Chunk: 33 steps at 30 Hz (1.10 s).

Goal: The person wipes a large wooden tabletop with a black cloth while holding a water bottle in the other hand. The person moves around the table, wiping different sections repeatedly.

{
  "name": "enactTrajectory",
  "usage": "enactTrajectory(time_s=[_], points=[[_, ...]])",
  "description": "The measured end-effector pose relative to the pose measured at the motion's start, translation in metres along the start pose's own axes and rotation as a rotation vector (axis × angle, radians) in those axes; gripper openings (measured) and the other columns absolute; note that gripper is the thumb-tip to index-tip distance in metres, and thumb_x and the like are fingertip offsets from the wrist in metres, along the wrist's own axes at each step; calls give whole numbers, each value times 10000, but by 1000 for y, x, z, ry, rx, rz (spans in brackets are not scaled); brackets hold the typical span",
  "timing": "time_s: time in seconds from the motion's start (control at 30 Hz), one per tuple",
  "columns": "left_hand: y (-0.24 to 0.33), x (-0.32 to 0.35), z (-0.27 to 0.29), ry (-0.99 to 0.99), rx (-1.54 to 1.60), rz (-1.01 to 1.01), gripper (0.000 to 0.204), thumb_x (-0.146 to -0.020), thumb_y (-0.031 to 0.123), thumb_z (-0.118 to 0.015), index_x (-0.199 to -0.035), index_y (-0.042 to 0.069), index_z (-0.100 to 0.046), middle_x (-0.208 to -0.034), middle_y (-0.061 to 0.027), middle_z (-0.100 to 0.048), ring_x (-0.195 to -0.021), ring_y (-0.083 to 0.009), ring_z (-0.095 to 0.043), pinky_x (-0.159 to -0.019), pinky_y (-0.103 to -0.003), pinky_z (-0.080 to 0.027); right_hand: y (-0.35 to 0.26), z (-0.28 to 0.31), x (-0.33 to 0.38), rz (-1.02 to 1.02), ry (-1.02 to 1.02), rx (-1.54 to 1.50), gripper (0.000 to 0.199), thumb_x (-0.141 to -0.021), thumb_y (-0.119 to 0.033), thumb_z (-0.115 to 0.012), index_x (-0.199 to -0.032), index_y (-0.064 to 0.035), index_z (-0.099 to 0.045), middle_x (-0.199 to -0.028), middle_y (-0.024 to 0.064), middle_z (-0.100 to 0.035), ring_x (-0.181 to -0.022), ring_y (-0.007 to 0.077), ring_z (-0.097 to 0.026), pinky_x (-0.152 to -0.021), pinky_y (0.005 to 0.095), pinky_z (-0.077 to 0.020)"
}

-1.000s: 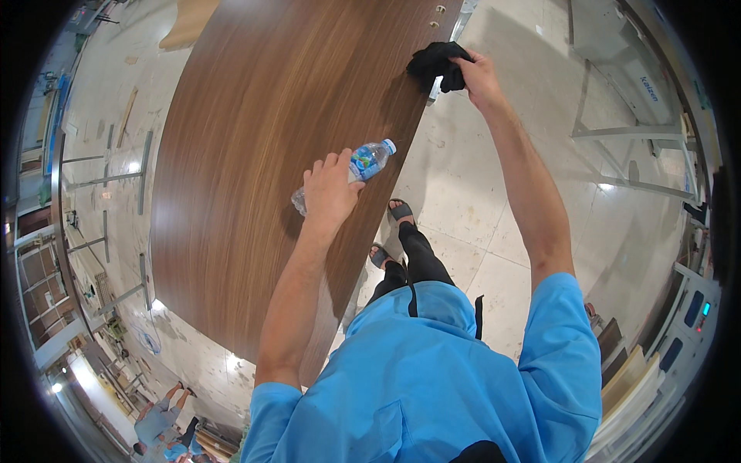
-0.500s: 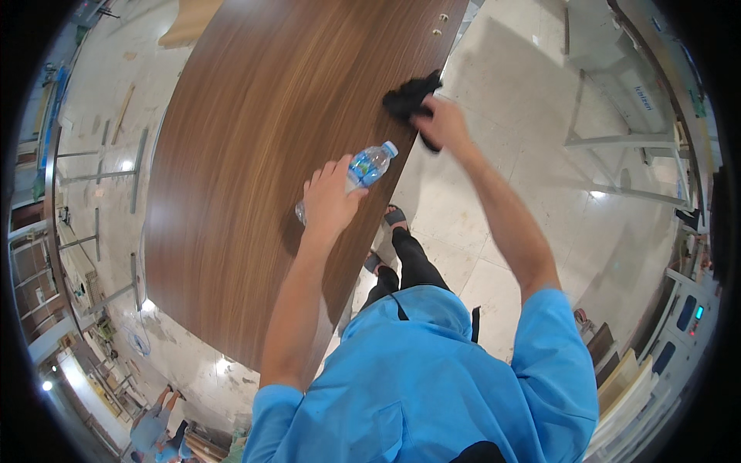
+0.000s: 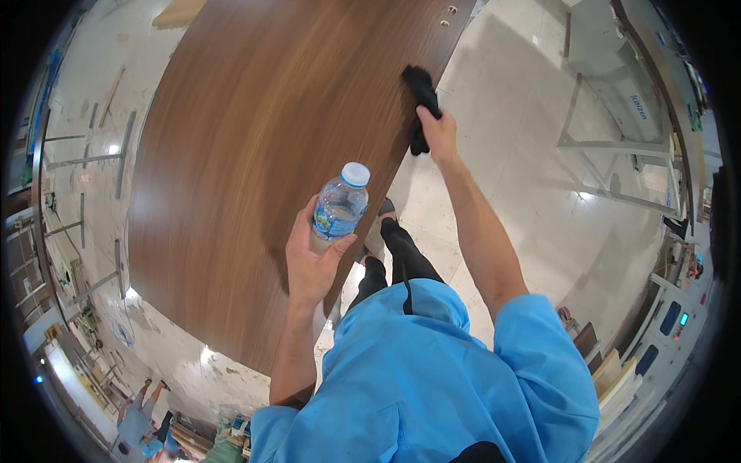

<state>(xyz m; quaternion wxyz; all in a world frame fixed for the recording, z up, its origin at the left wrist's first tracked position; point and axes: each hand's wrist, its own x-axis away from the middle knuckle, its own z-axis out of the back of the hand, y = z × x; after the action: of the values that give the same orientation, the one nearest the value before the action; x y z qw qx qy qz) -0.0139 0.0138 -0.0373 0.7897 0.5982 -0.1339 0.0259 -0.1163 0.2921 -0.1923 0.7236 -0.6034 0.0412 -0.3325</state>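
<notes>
Along the right edge of the table (image 3: 224, 170), the left hand (image 3: 311, 258) grips a bottle (image 3: 340, 204) and the right hand (image 3: 438, 135) a black cloth (image 3: 421, 92).

The left fingers curl round the bottle's lower part, thumb on its right side and a finger on its left; the bottle is clear, blue-labelled and white-capped, with its cap tipped up toward the head, and whether its hidden base touches the table I cannot tell. The right fingers close on the middle of the bunched cloth, whose upper end lies over the brown wood-grain top while the lower end reaches past the edge, above the pale floor (image 3: 494, 201); farther up that edge, well apart from the cloth, are two small holes (image 3: 444, 23), and a grey metal frame (image 3: 617, 147) stands off to the right.
</notes>
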Motion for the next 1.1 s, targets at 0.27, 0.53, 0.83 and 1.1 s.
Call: enactTrajectory(time_s=[0.27,0.53,0.83,1.1], points=[[18,10,-2,8,105,-47,737,-777,223,-886,-1372,-21,-525,-1248,-153,-629,-1192,-257,-605,-1035,-371,-459,9,-5,-6,-135,-58,-174,393,-891,-189,-734,-1178,74,-685,-1012,71,-709,-911,151,-657,-830,322,-532],[23,16,-1,31,134,-29,745,-779,199,-886,-1391,-8,-513,-1263,-130,-615,-1184,-228,-600,-1029,-365,-464,5,-3,1,-77,-71,-219,388,-890,-175,-744,-1182,73,-682,-1023,107,-718,-877,161,-678,-792,307,-541],[22,21,4,49,200,-32,718,-794,168,-872,-1392,4,-510,-1276,-114,-595,-1201,-218,-583,-1031,-361,-460,6,-5,4,-178,-19,-317,396,-889,-189,-734,-1155,100,-683,-998,85,-712,-865,148,-670,-775,320,-541],[22,21,0,35,302,-55,737,-783,161,-887,-1397,13,-509,-1290,-108,-590,-1219,-213,-575,-1037,-363,-459,13,-6,3,-197,-31,-320,363,-885,-213,-743,-1112,68,-707,-923,67,-707,-777,134,-651,-664,307,-527]])
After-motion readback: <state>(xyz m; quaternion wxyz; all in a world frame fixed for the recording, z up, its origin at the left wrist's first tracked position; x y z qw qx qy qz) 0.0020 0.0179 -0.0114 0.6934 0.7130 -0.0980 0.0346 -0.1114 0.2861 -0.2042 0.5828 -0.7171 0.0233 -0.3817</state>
